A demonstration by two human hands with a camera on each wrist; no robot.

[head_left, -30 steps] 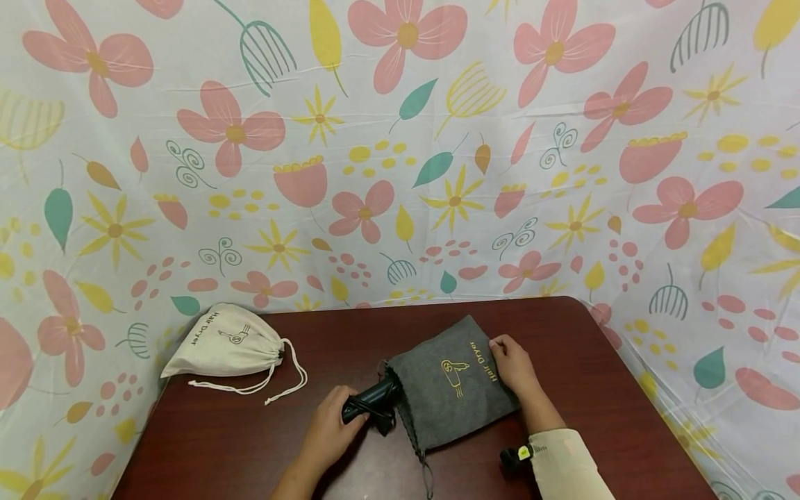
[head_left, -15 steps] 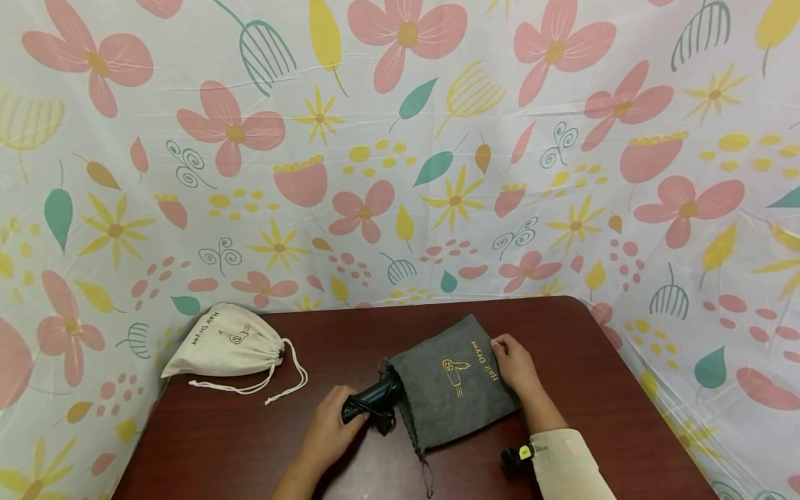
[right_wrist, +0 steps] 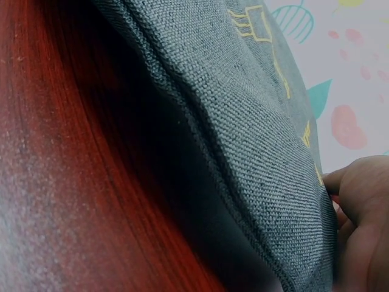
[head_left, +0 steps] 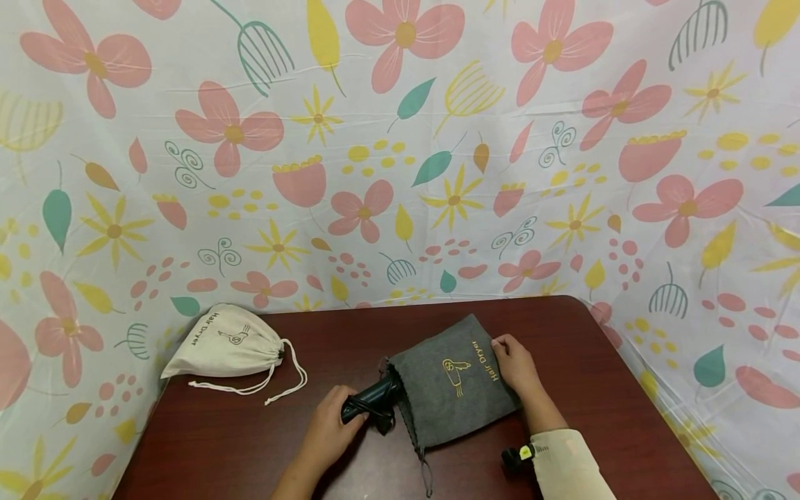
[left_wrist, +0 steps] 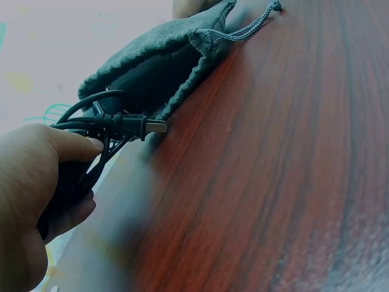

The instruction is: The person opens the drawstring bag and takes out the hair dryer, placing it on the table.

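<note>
My left hand [head_left: 333,425] grips the black handle of a hair dryer [head_left: 370,401]. Its cord is wound around the handle, and a two-prong plug [left_wrist: 129,125] shows in the left wrist view. The dryer's far end is hidden inside the mouth of a grey drawstring bag [head_left: 431,396], printed "Hair Dryer" in gold. At the bag's closed right end, my right hand [head_left: 516,364] pinches the edge between thumb and fingers. In the right wrist view, that hand [right_wrist: 363,210] is partly hidden behind the grey cloth. A grey drawstring loop [head_left: 428,479] hangs from the bag's near mouth corner.
A beige drawstring bag [head_left: 228,344], also marked "Hair Dryer", lies at the back left with its white cords spread rightward. The reddish-brown table [head_left: 250,437] meets a flower-printed cloth [head_left: 400,173] behind it. A small black device [head_left: 515,458] sits at my right sleeve.
</note>
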